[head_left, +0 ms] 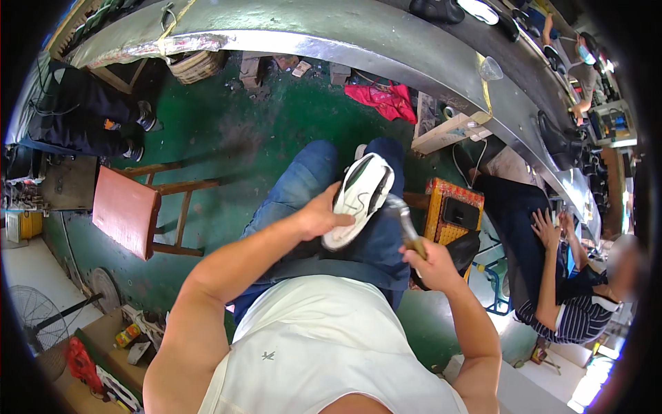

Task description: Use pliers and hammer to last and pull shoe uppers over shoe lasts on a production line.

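Observation:
Over my thighs, my left hand grips a white shoe by its near left side, fingers wrapped round it. A pale surface with a dark handwritten mark faces up, framed by a dark inner edge on the right. My right hand is closed round the wooden handle of a hammer. The hammer's metal head is smeared by motion and lies close to the shoe's right edge; whether it touches cannot be told. Part of another pale piece shows just beyond the shoe's far end.
A long metal-edged workbench curves across the far side. Right of my knees, a black phone lies on a red-and-yellow seat; a person sits beyond. At left are a pink-topped stool and a fan.

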`<state>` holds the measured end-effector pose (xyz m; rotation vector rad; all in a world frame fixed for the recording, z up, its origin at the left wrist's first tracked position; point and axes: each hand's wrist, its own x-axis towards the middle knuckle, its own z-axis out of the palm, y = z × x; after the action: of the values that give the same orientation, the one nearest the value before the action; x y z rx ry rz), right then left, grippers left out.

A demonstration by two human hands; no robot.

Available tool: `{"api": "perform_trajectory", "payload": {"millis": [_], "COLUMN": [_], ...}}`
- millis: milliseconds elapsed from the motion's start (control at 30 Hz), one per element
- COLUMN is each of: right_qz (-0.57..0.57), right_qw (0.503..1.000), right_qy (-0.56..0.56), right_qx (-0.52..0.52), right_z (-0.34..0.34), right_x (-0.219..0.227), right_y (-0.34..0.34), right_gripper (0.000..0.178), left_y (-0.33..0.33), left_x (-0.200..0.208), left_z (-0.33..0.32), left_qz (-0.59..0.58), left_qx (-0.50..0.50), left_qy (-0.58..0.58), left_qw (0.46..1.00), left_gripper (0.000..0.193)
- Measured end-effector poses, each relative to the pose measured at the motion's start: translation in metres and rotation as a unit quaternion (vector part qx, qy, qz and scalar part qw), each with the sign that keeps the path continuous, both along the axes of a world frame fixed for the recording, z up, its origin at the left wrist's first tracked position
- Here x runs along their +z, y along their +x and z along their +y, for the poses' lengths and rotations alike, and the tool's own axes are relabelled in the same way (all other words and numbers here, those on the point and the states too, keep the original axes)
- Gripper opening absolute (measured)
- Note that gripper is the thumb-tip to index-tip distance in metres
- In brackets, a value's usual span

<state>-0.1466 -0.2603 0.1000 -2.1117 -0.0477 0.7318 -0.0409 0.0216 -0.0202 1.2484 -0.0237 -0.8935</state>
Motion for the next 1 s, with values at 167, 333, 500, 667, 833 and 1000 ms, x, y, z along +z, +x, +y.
{"api": "perform_trajectory", "payload": {"millis": [167, 333, 500, 667, 833, 1000], "right_qz": [-0.044, -0.1, -0.256, -0.22, -0.206, -0.252], "right_qw": [0.989, 0.991, 0.948, 0.949, 0.941, 0.903], "right_qy": [-0.059, -0.076, -0.174, -0.177, -0.194, -0.249], "right_qx": [-0.132, -0.041, 0.076, 0.141, 0.188, 0.241], "right_z": [-0.033, -0.021, -0.024, -0.025, -0.026, -0.023], "right_x": [0.014, 0.022, 0.028, 0.033, 0.031, 0.04], "right_y": [-0.008, 0.013, 0.023, 0.043, 0.057, 0.067], "right_gripper": [0.024, 0.038, 0.044, 0.043, 0.041, 0.04], "left_y": [0.014, 0.004, -0.007, -0.009, -0.011, -0.008], "left_x": [0.083, 0.019, 0.012, 0.004, 0.0, -0.001], "left_z": [0.044, 0.044, 0.038, 0.039, 0.037, 0.033], "left_qz": [-0.463, -0.528, -0.58, -0.606, -0.619, -0.624], "left_qx": [-0.283, -0.186, -0.16, -0.135, -0.119, -0.114], "left_qy": [0.33, 0.392, 0.377, 0.374, 0.368, 0.364], "left_qw": [0.772, 0.73, 0.704, 0.689, 0.684, 0.682], "left_gripper": [0.12, 0.112, 0.106, 0.102, 0.101, 0.101]}}
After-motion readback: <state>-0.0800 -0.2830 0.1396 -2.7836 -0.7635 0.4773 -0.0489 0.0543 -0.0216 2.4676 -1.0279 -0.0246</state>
